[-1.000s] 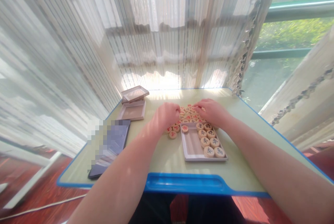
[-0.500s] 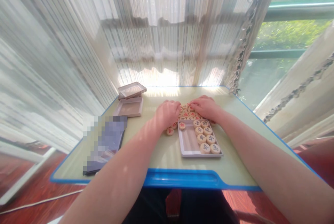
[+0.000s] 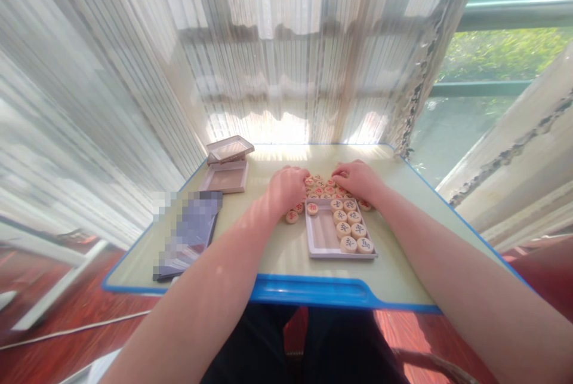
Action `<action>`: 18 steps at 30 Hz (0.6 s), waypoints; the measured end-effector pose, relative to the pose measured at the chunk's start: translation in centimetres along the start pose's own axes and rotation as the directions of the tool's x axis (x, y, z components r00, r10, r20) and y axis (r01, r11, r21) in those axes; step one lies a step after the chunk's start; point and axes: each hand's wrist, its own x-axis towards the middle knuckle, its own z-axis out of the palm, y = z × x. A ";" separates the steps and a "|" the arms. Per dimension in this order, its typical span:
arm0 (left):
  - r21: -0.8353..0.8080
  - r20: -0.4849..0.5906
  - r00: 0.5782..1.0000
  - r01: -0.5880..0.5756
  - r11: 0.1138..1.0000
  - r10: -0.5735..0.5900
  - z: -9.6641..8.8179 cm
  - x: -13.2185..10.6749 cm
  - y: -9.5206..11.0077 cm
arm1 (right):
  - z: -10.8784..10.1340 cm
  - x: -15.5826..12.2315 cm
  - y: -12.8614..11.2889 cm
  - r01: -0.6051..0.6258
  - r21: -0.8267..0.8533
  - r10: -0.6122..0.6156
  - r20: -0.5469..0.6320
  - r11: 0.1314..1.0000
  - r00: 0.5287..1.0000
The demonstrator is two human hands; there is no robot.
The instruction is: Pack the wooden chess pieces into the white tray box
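Round wooden Chinese chess pieces [image 3: 319,190] with red and dark characters lie in a heap between my hands. My left hand [image 3: 289,187] rests at the heap's left side, fingers bent together; their tips are partly hidden. At the right side is my right hand [image 3: 358,180], thumb and fingers drawn together over the pieces; what lies between them is not clear. Below the heap stands a shallow white box [image 3: 320,252]. Its right side holds two columns of dark-lettered pieces [image 3: 344,229], and a red-lettered piece [image 3: 312,209] lies in its upper left corner.
Another shallow box [image 3: 224,178] and a tilted lid-like tray [image 3: 230,148] sit at the back left of the table [image 3: 268,240]. A dark flat packet [image 3: 194,232], partly pixelated, lies left of my arm. The blue table edge [image 3: 308,289] runs in front; curtains hang behind.
My right hand has shifted slightly right, away from the middle of the heap, uncovering some pieces. My left hand stays nearly in place. The whole view has tilted a little.
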 end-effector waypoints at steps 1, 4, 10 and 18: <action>-0.004 -0.005 1.000 -0.001 1.000 0.001 0.1 0.0 0.0 | 0.0 -0.1 0.0 -0.009 0.013 0.009 0.005 1.000 1.000; -0.001 -0.011 1.000 -0.007 1.000 0.007 0.2 -0.1 -0.1 | 0.0 -0.2 -0.1 -0.032 0.027 0.032 0.011 0.999 0.999; 0.008 -0.011 1.000 -0.013 1.000 0.013 0.3 0.0 0.0 | -0.1 -0.4 -0.2 -0.015 0.021 0.015 0.001 1.000 1.000; 0.008 -0.002 1.000 -0.028 1.000 0.028 0.2 0.0 0.1 | 0.0 -0.3 0.0 0.092 -0.035 -0.097 -0.202 0.995 0.975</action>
